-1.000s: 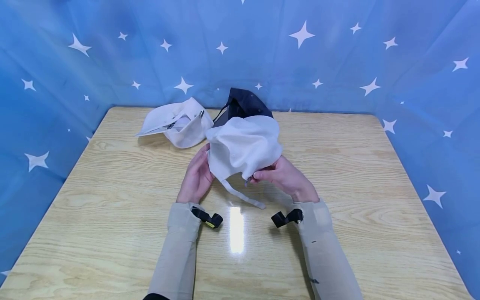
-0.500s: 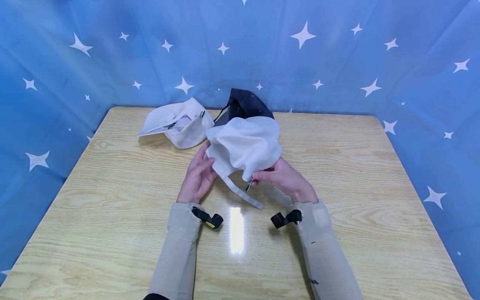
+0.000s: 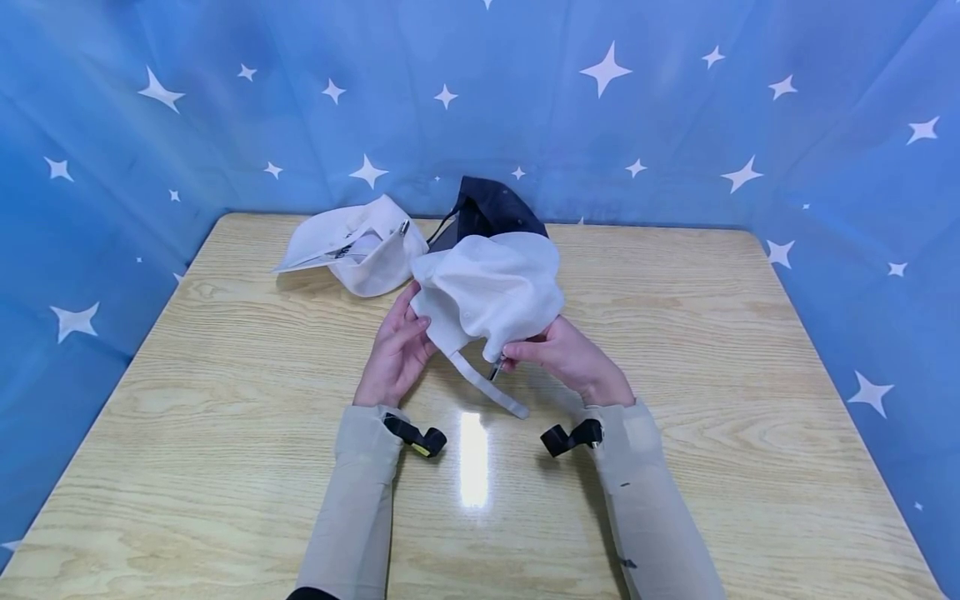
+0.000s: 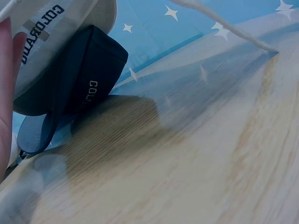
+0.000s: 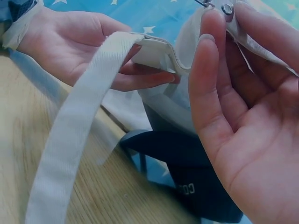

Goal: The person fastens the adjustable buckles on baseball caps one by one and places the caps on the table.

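A white baseball cap (image 3: 498, 287) is held above the table, its back opening toward me. My left hand (image 3: 395, 354) holds its left edge, thumb near the base of the loose fabric strap (image 3: 483, 385). That strap hangs down free, as the right wrist view also shows. On the other side my right hand (image 3: 573, 358) pinches the cap's edge beside a small metal buckle (image 5: 227, 9) between thumb and fingertips. The strap is outside the buckle. Dark lettering shows on the cap in the left wrist view. Some fingers are hidden behind the fabric.
Just behind the held cap stands a black cap (image 3: 495, 208), partly covered by it. Another white cap (image 3: 378, 262) lies to its left on the wooden table (image 3: 712, 400). A blue star-patterned curtain (image 3: 525, 100) surrounds the table's back and sides.
My left thumb has come onto the cap's edge near the strap, and the strap's end has shifted slightly. The metal buckle has tilted into clearer view at my right fingertips.
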The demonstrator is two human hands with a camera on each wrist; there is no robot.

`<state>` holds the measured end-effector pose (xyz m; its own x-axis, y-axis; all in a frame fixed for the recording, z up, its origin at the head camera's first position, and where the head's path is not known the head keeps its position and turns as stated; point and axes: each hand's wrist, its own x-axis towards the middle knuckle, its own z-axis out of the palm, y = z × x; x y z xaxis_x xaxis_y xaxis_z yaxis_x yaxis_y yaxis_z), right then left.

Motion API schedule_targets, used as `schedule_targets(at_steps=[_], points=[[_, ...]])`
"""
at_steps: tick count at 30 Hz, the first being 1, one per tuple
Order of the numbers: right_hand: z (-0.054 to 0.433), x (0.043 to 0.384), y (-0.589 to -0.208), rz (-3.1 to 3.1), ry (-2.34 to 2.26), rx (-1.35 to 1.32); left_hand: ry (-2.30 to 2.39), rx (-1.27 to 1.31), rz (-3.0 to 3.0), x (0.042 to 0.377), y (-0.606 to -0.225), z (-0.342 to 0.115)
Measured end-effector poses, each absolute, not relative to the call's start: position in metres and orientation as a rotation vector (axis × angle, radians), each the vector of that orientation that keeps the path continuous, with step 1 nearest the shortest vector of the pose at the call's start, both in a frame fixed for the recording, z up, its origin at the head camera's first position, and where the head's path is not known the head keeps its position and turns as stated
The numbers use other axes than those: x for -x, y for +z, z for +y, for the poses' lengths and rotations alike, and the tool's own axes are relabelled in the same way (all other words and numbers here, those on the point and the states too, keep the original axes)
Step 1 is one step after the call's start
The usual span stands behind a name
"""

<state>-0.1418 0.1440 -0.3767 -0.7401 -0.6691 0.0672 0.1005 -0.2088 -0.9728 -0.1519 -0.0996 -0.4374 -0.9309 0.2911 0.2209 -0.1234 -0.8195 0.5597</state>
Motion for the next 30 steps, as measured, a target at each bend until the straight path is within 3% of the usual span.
schedule_targets(at_steps=[30], points=[[0.1384, 0.1443, -0.3855, 1.67, -1.89, 0.572, 2.728, -0.449, 0.898, 0.1538, -0.4386, -0.0986]])
